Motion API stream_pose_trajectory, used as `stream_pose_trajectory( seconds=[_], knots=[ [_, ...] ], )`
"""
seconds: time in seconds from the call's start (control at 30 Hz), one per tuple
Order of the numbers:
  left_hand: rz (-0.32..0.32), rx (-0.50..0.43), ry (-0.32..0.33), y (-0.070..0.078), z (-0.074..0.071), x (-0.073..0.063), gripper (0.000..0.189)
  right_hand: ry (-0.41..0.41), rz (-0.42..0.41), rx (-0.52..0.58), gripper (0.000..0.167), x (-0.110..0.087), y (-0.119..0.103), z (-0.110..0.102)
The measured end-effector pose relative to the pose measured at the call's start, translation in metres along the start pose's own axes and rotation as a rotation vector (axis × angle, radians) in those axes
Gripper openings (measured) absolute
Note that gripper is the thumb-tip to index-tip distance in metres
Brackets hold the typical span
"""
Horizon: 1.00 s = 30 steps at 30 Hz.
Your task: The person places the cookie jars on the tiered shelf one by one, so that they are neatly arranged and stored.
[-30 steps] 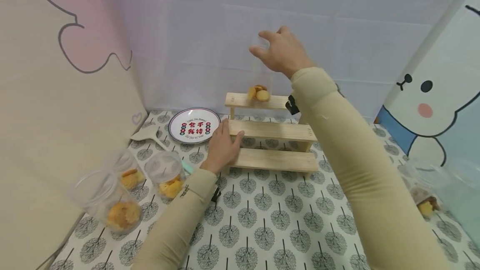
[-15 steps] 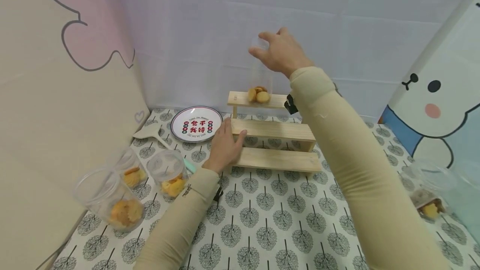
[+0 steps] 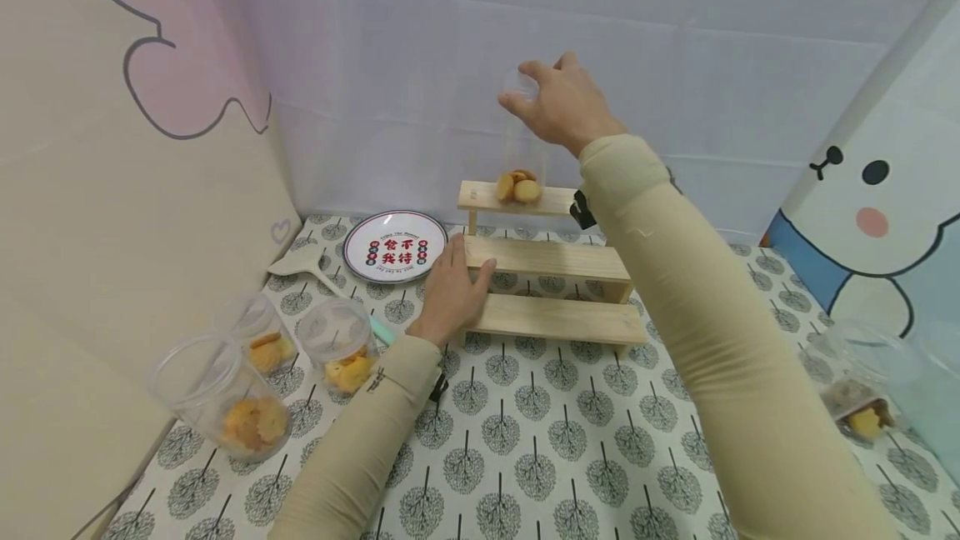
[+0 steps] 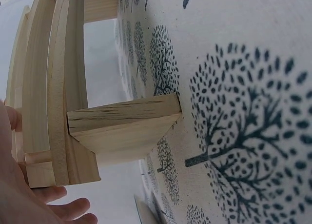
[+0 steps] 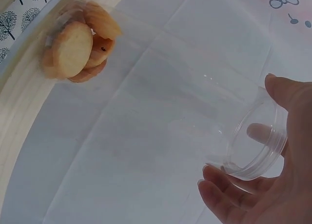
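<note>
At the upper middle of the head view, my right hand (image 3: 566, 107) holds a tall clear jar (image 5: 258, 151) by its rim, thumb on one side and fingers on the other. Several round cookies (image 3: 519, 187) lie in the jar's bottom, which stands upright on the top step of a three-step wooden rack (image 3: 555, 317). My left hand (image 3: 450, 294) rests against the rack's left end, its fingers fairly straight and thumb spread toward the steps. In the left wrist view, fingertips (image 4: 73, 209) show past the end of a wooden step (image 4: 58, 97). My right forearm hides the rack's upper right part.
Left of the rack are a white plate (image 3: 395, 247) with red characters and a white spatula (image 3: 300, 261) with a green handle. Clear jars of snacks stand at front left, including one jar (image 3: 217, 394) at the edge. Another jar (image 3: 862, 373) is at far right.
The head view has shifted slightly, moving the scene a little to the right in the picture. Both hands and the jar keep their places on the rack.
</note>
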<state>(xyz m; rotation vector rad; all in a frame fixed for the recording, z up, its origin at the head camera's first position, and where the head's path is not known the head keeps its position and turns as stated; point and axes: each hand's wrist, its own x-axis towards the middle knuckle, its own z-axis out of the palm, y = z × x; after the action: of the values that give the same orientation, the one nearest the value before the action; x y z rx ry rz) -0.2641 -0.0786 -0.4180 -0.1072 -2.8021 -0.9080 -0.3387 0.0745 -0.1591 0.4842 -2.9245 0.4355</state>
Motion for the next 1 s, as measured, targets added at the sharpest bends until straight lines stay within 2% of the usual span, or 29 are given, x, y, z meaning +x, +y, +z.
stream_pose_trajectory(
  seconds=[0.2,0.33,0.43,0.57,0.77,0.87,1.0],
  knots=[
    [0.006,-0.008,0.004,0.001,0.001,0.000,0.084,-0.010,0.014,-0.009,0.076,-0.001,0.002,0.000],
    [0.008,-0.002,0.005,0.002,0.002,0.000,0.084,-0.029,0.027,0.009,0.089,-0.006,0.005,-0.002],
    [0.011,-0.002,-0.002,0.004,0.004,0.001,0.084,-0.046,0.030,0.031,0.099,-0.018,0.014,-0.008],
    [0.019,-0.011,-0.009,0.006,0.006,0.002,0.084,-0.060,0.020,0.000,0.101,-0.044,0.036,-0.026],
    [0.023,-0.009,-0.017,0.004,0.006,0.004,0.085,-0.067,-0.017,-0.162,0.095,-0.098,0.077,-0.048],
    [0.021,-0.006,-0.025,0.000,0.005,0.005,0.086,-0.068,-0.009,-0.225,0.092,-0.126,0.099,-0.053],
    [0.014,-0.019,-0.016,-0.007,0.002,0.009,0.087,-0.059,0.046,-0.264,0.091,-0.163,0.135,-0.052]
  ],
)
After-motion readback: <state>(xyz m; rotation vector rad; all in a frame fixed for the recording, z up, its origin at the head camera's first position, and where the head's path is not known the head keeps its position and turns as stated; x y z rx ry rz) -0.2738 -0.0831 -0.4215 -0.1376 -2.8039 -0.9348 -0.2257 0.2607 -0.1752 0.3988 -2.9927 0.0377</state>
